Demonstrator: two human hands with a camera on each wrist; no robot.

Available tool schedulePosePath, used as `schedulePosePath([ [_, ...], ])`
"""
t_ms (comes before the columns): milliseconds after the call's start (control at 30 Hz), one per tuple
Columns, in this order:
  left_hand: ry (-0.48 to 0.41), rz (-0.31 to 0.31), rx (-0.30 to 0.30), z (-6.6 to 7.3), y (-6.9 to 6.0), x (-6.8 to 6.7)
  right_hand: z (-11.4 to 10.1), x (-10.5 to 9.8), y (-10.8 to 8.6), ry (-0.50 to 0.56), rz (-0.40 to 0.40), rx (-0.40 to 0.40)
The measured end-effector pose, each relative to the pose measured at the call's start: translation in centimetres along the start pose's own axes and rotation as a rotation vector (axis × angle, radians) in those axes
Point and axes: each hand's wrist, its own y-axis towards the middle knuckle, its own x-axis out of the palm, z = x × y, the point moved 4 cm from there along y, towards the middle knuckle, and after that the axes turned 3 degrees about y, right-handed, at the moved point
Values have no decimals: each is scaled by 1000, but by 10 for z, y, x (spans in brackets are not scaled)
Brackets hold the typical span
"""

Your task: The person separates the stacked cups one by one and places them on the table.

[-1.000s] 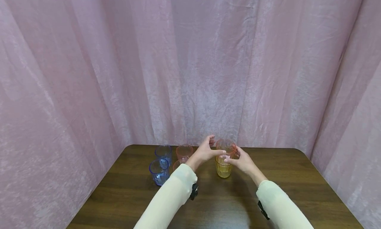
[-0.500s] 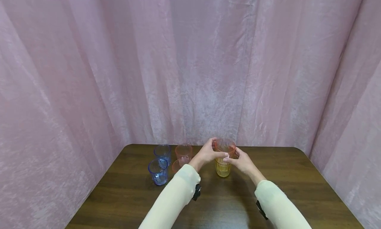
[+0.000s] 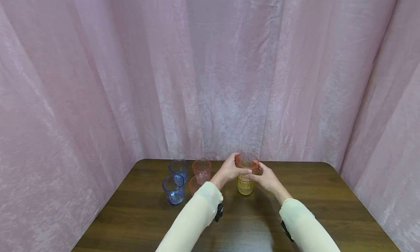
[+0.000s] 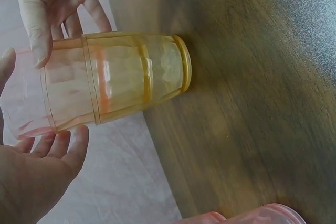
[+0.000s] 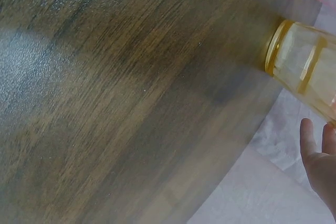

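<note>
A stack of see-through tumblers stands upright on the table, a pink tumbler [image 3: 247,160] nested in a yellow tumbler [image 3: 245,188]. Several rims and bands show through the walls in the left wrist view, so how many are nested I cannot tell. From the left side, my left hand [image 3: 229,170] holds the pink tumbler, thumb across its front and fingers around the back. My right hand [image 3: 269,177] grips it from the other side, its thumb close to the left thumb. The right wrist view catches only part of my right hand [image 5: 321,174] beside the yellow tumbler [image 5: 300,59].
Left of the stack stand two blue tumblers, one at the back [image 3: 178,167] and one in front [image 3: 174,192]. Beside them are two pink tumblers, a rear one [image 3: 201,167] and a front one [image 3: 194,184] partly behind my left arm. A pink curtain [image 3: 210,81] hangs behind the wooden table [image 3: 242,230].
My left hand has come in from just left of the stack and closed its fingers around the pink tumbler. The right hand and the stack have hardly moved.
</note>
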Motion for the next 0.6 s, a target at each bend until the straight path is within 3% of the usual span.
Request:
schedulePosePath([
  [233, 33, 23, 7, -1, -2, -1, 1, 1, -1, 12, -4, -1],
  [600, -38, 37, -21, -4, -3, -12, -1, 4, 2, 29, -6, -16],
])
